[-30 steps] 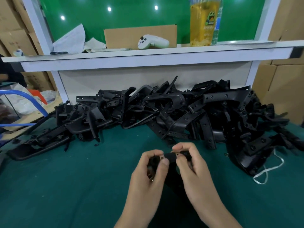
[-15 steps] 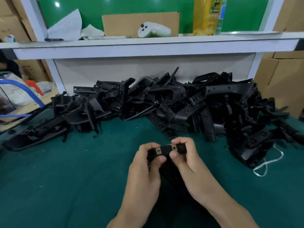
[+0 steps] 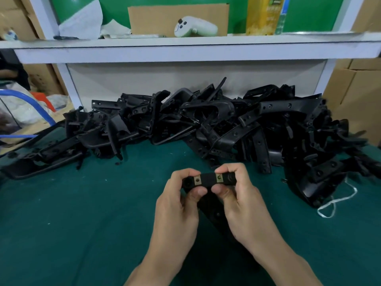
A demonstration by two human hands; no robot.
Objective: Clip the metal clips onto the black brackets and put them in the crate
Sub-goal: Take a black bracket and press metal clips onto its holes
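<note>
from the head view, the left hand (image 3: 177, 205) and right hand (image 3: 243, 205) each pinched one end of a black bracket (image 3: 208, 181) above the green mat (image 3: 82, 223), with two metal clips (image 3: 197, 180) seated on it (clipping looked done). the next move called for carrying it to the crate, which was out of sight; open mat lay to the left, and the bracket pile (image 3: 206, 124) crowded close behind.

A white shelf (image 3: 185, 52) is spanning the view above a green-covered table (image 3: 82, 223), a green board (image 3: 309, 15) standing behind it. Cardboard boxes (image 3: 356, 93) are sitting stacked on the right.
</note>
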